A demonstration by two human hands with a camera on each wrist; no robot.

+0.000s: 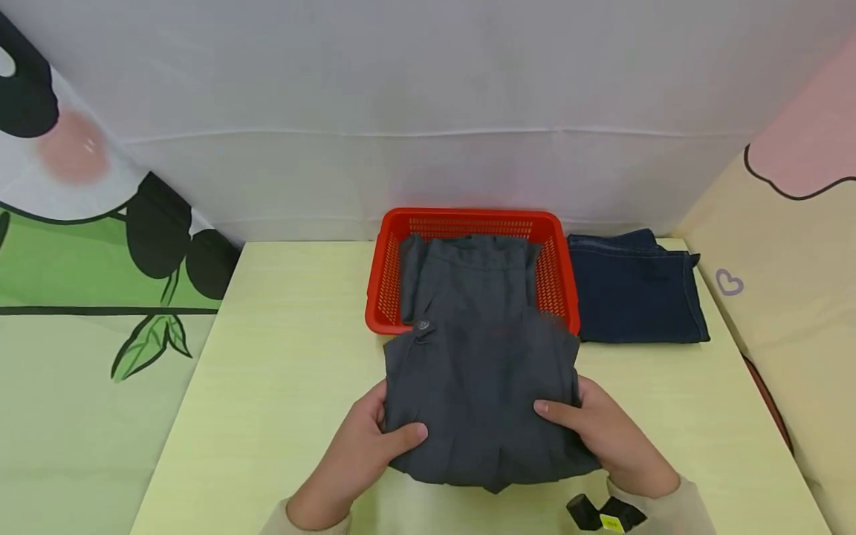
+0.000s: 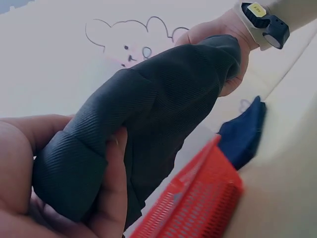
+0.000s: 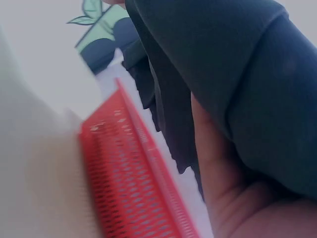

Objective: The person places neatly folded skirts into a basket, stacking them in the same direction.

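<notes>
Both hands hold a folded dark grey pleated skirt (image 1: 484,401) by its left and right sides, a button showing near its far left corner. My left hand (image 1: 364,446) grips the left side, thumb on top and fingers underneath, as the left wrist view shows on the skirt's rolled edge (image 2: 74,168). On the opposite side my right hand (image 1: 611,431) pinches it the same way. The skirt's far edge overlaps the near rim of a red plastic basket (image 1: 374,297). Inside that basket lies another folded dark grey garment (image 1: 478,267), its near part hidden by the skirt.
Folded dark blue jeans (image 1: 638,297) lie on the pale yellow table (image 1: 294,334), right beside the basket. A white cloth wall (image 1: 428,171) rises behind the basket. Printed cloth hangs at both sides. A black device is strapped to the right wrist (image 1: 605,513).
</notes>
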